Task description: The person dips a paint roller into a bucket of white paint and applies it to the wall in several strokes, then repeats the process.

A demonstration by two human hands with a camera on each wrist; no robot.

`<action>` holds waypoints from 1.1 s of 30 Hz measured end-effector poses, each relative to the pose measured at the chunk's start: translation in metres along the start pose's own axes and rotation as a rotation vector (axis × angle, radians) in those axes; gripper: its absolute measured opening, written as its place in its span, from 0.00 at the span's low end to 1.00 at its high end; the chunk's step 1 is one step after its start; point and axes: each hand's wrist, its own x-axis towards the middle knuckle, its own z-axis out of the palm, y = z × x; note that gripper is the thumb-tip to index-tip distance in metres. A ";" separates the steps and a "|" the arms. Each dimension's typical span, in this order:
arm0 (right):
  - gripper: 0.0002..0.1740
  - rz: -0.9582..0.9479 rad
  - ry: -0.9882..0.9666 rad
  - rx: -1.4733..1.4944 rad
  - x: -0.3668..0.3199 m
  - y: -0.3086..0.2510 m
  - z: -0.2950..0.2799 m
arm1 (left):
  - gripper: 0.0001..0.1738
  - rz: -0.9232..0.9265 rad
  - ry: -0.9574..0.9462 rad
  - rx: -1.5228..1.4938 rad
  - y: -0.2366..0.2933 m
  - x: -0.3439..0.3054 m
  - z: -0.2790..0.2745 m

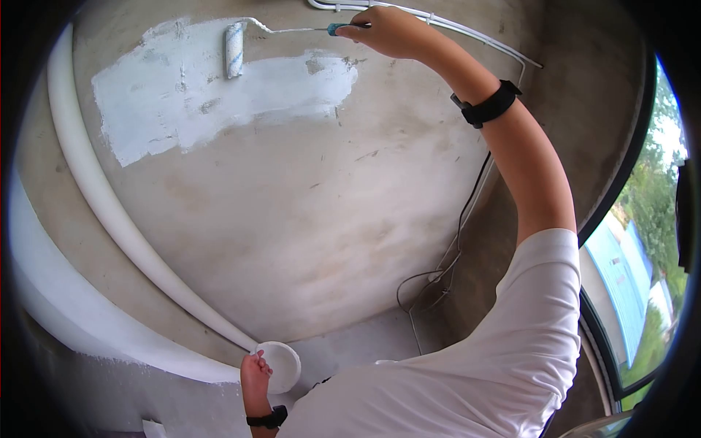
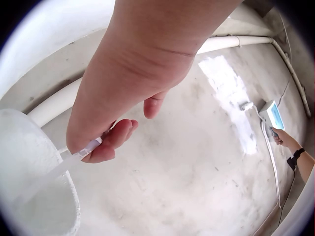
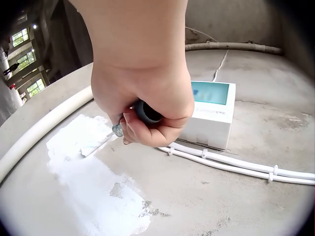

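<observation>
White paint patch [image 1: 219,102] sits on upper left of grey concrete wall [image 1: 307,219], edges rough, a few bare spots inside. Roller [image 1: 234,50] lies upright against the wall at the patch's top edge, sleeve wet with white, wire frame running right to the handle [image 3: 146,112]. Right hand [image 1: 387,33] raised high, fingers and thumb curled tight round that handle, arm stretched up from a white sleeve. Left hand [image 1: 255,376] low at bottom centre, fingers curled, pinching the thin grip at the rim of a white tub [image 1: 281,365]; tub held just off the wall, white inside. Hands well apart.

White pipe [image 1: 109,204] runs diagonally down the wall from upper left, ending near the tub. White box [image 3: 209,113] with blue-green face mounted on the wall just beside the right hand. Two thin white conduits [image 3: 236,164] pass just below the box, clipped to the wall. Black cables [image 1: 460,219] hang down the right side of the wall. Black band on each wrist. Window [image 1: 642,277] at far right, greenery outside.
</observation>
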 end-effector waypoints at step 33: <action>0.30 0.266 -0.035 -0.088 -0.048 -0.031 -0.038 | 0.17 -0.067 -0.168 0.061 0.016 0.014 -0.074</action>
